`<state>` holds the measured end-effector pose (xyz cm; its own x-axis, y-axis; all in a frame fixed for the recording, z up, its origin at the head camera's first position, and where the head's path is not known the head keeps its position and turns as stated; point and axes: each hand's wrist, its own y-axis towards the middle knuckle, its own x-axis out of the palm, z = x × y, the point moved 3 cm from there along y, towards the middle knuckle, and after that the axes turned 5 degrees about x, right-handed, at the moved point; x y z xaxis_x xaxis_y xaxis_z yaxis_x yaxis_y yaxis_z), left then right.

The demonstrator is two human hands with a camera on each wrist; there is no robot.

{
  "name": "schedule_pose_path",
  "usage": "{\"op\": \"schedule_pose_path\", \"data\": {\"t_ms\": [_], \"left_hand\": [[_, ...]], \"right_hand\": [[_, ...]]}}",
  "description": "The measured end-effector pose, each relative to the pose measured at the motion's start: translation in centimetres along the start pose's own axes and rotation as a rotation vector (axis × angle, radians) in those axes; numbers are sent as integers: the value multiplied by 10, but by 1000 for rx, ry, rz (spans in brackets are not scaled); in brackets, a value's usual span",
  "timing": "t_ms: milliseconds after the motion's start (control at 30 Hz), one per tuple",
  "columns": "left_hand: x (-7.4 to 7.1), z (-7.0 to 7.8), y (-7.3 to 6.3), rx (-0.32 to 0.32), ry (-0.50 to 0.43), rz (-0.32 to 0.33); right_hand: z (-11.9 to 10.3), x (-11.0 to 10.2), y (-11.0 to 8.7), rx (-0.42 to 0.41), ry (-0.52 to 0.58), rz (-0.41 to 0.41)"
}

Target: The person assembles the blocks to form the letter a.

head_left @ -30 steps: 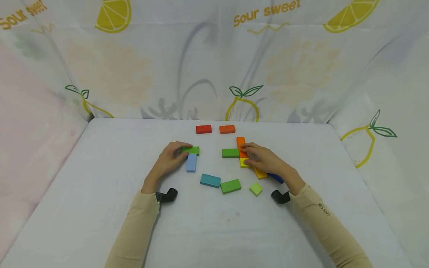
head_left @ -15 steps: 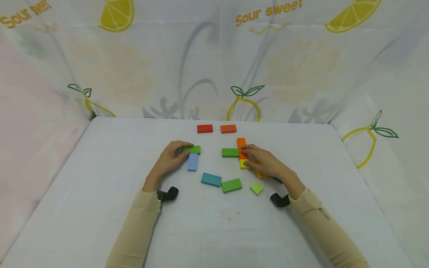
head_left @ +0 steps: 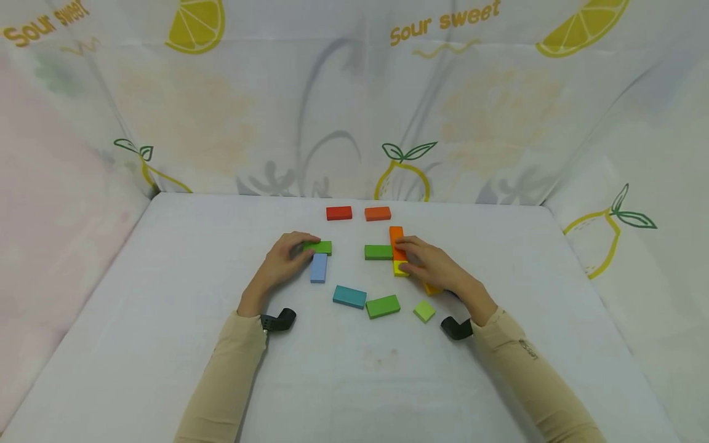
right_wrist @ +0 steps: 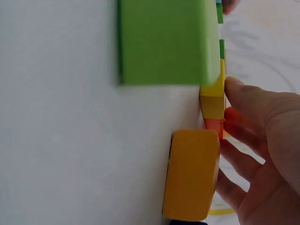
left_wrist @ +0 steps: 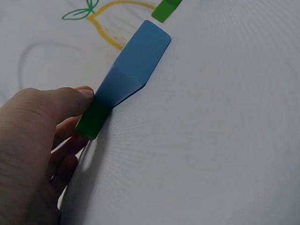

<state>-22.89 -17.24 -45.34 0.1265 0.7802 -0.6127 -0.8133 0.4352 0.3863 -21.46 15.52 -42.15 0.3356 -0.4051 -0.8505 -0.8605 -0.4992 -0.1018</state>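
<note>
With thumb and fingers my left hand (head_left: 282, 258) pinches the left end of a green block (head_left: 321, 247). A light blue block (left_wrist: 131, 58) stands against its near side. My right hand (head_left: 437, 264) lays its fingers along the right side of an upright-set orange block (head_left: 396, 237), while its thumb touches a small yellow block (right_wrist: 213, 107) at that block's near end. Another green block (head_left: 378, 252) meets the orange one's left side. Partly beneath the right hand lies an amber block (right_wrist: 192, 176); a dark blue block (right_wrist: 187, 223) behind it is mostly hidden.
At the far side lie a red block (head_left: 339, 213) and an orange-red block (head_left: 378, 213). Nearer are a teal block (head_left: 349, 296), a green block (head_left: 383, 306) and a lime cube (head_left: 424, 311). A printed cloth (head_left: 266, 92) rises behind the white table (head_left: 354, 381).
My right hand has shifted slightly left, and the orange, yellow and adjoining green blocks have slid a little left with it. The left hand keeps its hold on the other green block.
</note>
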Motion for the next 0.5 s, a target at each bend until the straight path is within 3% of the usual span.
{"op": "schedule_pose_path", "data": {"t_ms": [167, 333, 500], "left_hand": [[3, 1, 2, 24, -14, 14], [3, 3, 4, 19, -32, 4], [-1, 1, 4, 31, 8, -12]], "right_hand": [[4, 0, -2, 13, 66, -8], [10, -8, -16, 70, 178, 44], [16, -19, -35, 89, 164, 75]]}}
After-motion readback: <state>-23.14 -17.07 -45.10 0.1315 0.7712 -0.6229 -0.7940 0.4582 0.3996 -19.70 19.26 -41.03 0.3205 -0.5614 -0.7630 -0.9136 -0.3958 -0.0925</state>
